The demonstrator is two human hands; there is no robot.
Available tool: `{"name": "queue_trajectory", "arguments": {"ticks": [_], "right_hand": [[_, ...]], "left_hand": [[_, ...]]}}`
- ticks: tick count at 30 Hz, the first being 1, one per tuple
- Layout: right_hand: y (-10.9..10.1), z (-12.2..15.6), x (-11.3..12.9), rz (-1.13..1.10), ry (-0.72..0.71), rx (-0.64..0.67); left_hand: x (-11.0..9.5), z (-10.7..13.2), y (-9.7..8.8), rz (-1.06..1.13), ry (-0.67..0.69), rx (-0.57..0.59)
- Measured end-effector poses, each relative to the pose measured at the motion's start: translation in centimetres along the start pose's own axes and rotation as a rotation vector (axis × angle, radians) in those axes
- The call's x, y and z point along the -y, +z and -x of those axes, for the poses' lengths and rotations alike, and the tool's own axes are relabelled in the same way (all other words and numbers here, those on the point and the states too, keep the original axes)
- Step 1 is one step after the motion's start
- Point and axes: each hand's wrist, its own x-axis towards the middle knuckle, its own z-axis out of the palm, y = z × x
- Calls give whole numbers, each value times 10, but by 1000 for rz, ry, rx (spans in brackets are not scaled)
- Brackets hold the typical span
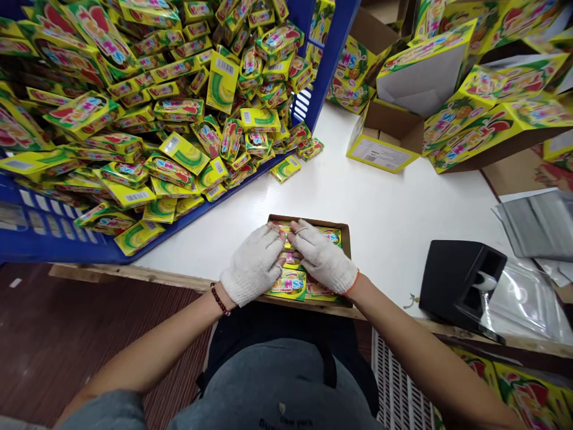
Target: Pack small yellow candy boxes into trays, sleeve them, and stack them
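Note:
An open brown carton lies at the table's front edge, with small yellow and green candy boxes packed flat inside it. My left hand, in a white fingertipless glove, rests over the carton's left side, its fingers stretched across the boxes. From the right, my right hand in a matching glove lies on top of the same boxes, fingers extended. The two sets of fingertips almost meet near the carton's far side. Part of the contents is hidden under my hands.
A blue plastic crate heaped with small candy boxes stands at the left. One loose candy box lies beside it. Open printed display cartons crowd the back right. A black tape dispenser and plastic sheets sit at right.

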Motion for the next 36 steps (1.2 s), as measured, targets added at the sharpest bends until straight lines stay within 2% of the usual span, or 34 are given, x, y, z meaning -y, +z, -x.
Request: {"name": "queue_trajectory", "arguments": {"ticks": [5,9,11,15,19,25,28,32,36], "right_hand": [[-9,-1,-4,-20,26,-70],[-19,-8,8,-1,76,-61],[-24,-10,12,-13,133,-33],[-29,-11,6,-44,140,-25],[-29,-11,-2,101,49,-79],[-25,-7,14,87,61,35],[-26,-6,18,168,52,13],[-24,-7,8,302,76,-70],[-12,-8,-6,226,14,-12]], "left_hand": [[-18,6,-14,-106,24,53],[-30,17,-12,-140,10,194],[-34,21,-9,-155,-1,222],[-39,24,-8,-183,-11,214],[-39,25,-7,-192,-4,197],[-40,24,-7,-196,-9,205],[-40,24,-7,-191,-9,218],[-41,24,-8,-187,-9,214],[-41,25,-7,-177,-16,210]]}}
